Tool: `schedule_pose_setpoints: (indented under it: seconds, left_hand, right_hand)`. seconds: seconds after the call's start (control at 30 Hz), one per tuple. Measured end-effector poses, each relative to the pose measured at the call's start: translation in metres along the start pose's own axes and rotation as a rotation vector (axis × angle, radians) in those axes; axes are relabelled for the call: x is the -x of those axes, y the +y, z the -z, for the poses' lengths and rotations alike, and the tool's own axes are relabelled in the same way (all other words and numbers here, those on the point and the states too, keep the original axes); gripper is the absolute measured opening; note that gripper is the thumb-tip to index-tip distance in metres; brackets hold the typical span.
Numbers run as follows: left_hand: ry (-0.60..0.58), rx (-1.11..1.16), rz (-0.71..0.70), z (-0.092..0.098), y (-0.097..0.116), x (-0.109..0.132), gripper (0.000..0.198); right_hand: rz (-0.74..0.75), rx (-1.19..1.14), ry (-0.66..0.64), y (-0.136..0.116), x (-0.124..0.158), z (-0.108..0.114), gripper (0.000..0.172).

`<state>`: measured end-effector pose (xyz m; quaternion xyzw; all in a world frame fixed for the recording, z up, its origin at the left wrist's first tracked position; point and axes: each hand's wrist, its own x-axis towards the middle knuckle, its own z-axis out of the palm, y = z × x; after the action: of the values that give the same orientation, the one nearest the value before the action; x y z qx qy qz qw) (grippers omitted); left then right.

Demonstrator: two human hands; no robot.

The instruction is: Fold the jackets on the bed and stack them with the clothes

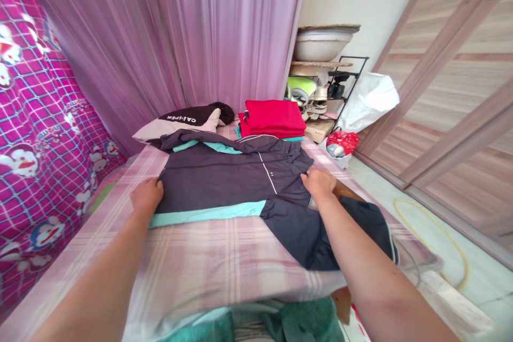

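Observation:
A dark jacket (216,176) with mint-green side panels and thin white piping lies spread sideways on a plaid bed sheet (224,262). My left hand (148,193) is closed on its left edge, at the hem. On the opposite side, my right hand (319,181) grips the jacket's upper edge near the collar; its fingertips are partly hidden. One sleeve (298,230) stretches toward me and passes under my right forearm. The far sleeve lies bunched along the back edge of the jacket.
Behind the jacket sit folded red clothes (274,117) and a black-and-beige garment (184,120) with white lettering. A shoe rack (340,85) with a basin (323,45) on top stands at the back right, beside plastic bags (371,99). Curtains (232,32) hang behind; a wardrobe (452,85) lines the right.

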<state>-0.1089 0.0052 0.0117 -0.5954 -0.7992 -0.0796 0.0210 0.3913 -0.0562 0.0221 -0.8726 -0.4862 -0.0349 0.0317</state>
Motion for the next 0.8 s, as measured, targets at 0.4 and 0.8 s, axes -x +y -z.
schedule_pose_setpoints:
  seconds: [0.4, 0.8]
  left_hand:
    - [-0.013, 0.0, -0.007, 0.001, 0.0, 0.0, 0.052]
    - [0.004, -0.005, -0.002, -0.006, -0.003, -0.002, 0.052]
  right_hand:
    - [0.026, 0.023, -0.076, 0.003, -0.005, 0.004, 0.033]
    - [0.062, 0.064, -0.106, -0.002, -0.012, 0.008, 0.031]
